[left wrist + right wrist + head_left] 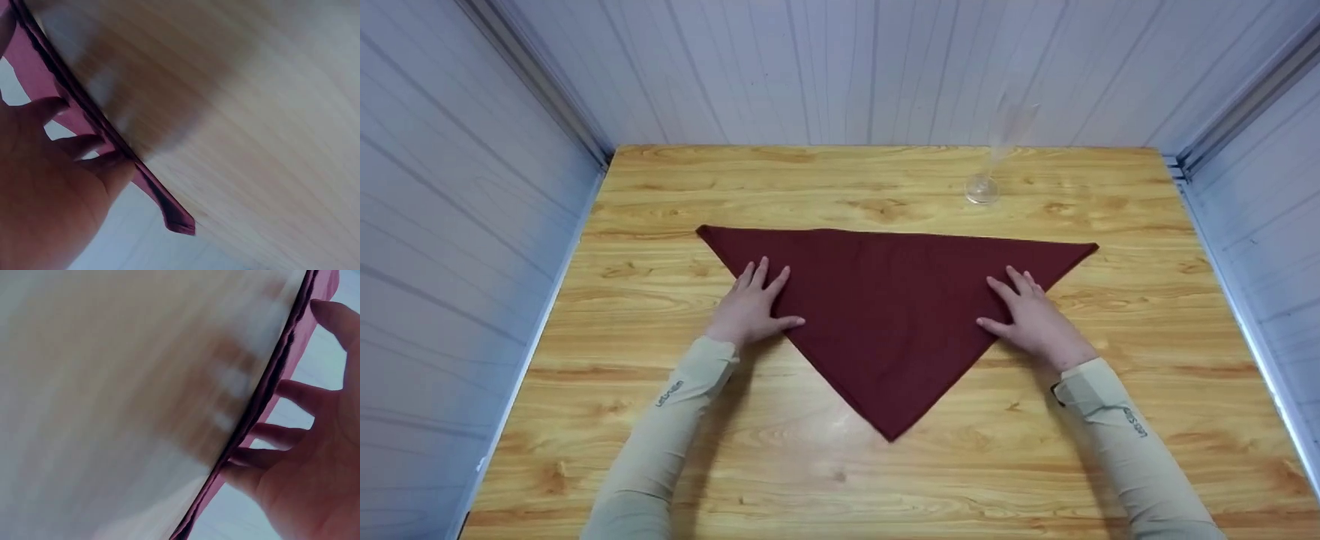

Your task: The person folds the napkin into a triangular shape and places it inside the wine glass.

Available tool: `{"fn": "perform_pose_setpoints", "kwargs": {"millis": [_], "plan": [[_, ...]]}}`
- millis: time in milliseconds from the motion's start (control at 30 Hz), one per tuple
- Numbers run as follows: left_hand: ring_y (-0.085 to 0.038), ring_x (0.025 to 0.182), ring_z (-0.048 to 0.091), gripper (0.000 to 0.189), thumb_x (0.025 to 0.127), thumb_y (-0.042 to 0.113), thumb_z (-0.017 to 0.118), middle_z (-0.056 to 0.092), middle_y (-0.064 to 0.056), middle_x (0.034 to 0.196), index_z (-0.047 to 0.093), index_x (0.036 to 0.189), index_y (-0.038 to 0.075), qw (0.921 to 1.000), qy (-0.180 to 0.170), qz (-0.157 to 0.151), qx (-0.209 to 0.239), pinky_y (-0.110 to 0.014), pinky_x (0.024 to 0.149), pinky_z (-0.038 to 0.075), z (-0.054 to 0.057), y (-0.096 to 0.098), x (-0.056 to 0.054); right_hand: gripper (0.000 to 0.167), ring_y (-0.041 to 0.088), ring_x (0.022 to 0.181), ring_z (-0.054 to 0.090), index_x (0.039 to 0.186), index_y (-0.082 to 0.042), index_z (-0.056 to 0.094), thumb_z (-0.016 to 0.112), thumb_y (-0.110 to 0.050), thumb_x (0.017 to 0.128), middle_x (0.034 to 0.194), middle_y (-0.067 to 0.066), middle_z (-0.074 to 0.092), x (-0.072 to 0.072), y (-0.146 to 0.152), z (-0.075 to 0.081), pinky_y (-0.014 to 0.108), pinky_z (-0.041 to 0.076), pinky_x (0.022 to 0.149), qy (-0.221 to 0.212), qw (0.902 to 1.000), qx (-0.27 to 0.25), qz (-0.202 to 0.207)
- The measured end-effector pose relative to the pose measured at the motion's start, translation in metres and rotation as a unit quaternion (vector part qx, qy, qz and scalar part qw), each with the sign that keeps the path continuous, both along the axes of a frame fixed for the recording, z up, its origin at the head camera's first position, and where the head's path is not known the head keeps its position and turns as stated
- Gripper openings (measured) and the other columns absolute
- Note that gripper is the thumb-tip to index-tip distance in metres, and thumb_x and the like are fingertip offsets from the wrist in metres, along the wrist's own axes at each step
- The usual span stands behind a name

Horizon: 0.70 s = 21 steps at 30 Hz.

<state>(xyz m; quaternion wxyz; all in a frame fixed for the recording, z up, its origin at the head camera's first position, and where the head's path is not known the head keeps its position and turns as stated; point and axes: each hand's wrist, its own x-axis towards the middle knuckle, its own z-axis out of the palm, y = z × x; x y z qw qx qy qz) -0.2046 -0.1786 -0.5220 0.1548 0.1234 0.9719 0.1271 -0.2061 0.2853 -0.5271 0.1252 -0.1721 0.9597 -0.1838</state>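
Resting the bare left hand (750, 307) on the left slanting edge of a dark red, triangular folded fabric cloth (885, 300). Spreading the left fingers loosely over the fabric, pointing the thumb inward and grasping nothing. Laying the bare right hand (1031, 315) on the opposite slanting edge, likewise fanning out the released fingers and clenching nothing. Touching the cloth with fingertips on both sides, close to the doubled layers visible along its edges in both wrist views.

As for the cloth, lying flat near the middle of a yellow-brown, wood-grained tabletop (840, 487), between the two hands. Pointing one corner toward the person and running a long, nearly straight edge along the far side, narrowing to a tip at either end. Showing faint creases across the lower part.

Also including a tall, clear, stemmed glass (1003, 142), standing on a round base beyond the cloth, toward the far right of the tabletop. Wearing pale beige long sleeves (660, 442) with small dark lettering on the forearms. Bordering the tabletop with pale, grey-streaked panel walls (735, 67) at the back and on both sides.
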Motion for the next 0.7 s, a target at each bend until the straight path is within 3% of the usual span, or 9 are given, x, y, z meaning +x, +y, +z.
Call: {"fn": "perform_pose_setpoints", "kwargs": {"millis": [300,533,700], "plan": [[-0.043,0.141,0.001,0.095,0.083,0.072,0.050,0.001,-0.025,0.155,0.013,0.154,0.021,0.9995,-0.004,0.012,-0.031,-0.050,0.114,0.009,0.001,0.017,0.005,0.079,0.050,0.139,0.004,0.147,-0.003,0.033,0.059,-0.050,0.091,0.153,0.029,0.011,-0.020,0.007,0.007,0.060,0.017,0.108,-0.022,0.9996,-0.001,-0.020],[-0.046,0.140,0.003,0.091,0.084,0.074,0.045,0.003,-0.029,0.154,0.015,0.154,0.026,0.9987,0.014,0.030,-0.039,-0.052,0.114,0.009,0.003,0.020,-0.001,0.087,0.050,0.138,0.002,0.151,-0.008,0.025,0.057,-0.059,0.088,0.154,0.029,0.007,-0.030,-0.004,0.011,0.058,0.009,0.111,-0.018,0.9993,0.023,-0.021],[-0.045,0.141,0.002,0.090,0.083,0.075,0.047,0.002,-0.028,0.154,0.016,0.153,0.030,0.9983,0.009,0.032,-0.048,-0.052,0.114,0.008,0.003,0.015,-0.005,0.086,0.052,0.138,0.001,0.151,-0.010,0.027,0.055,-0.062,0.088,0.155,0.027,0.006,-0.035,-0.007,0.007,0.058,0.006,0.111,-0.019,0.9991,0.035,-0.016]]}}
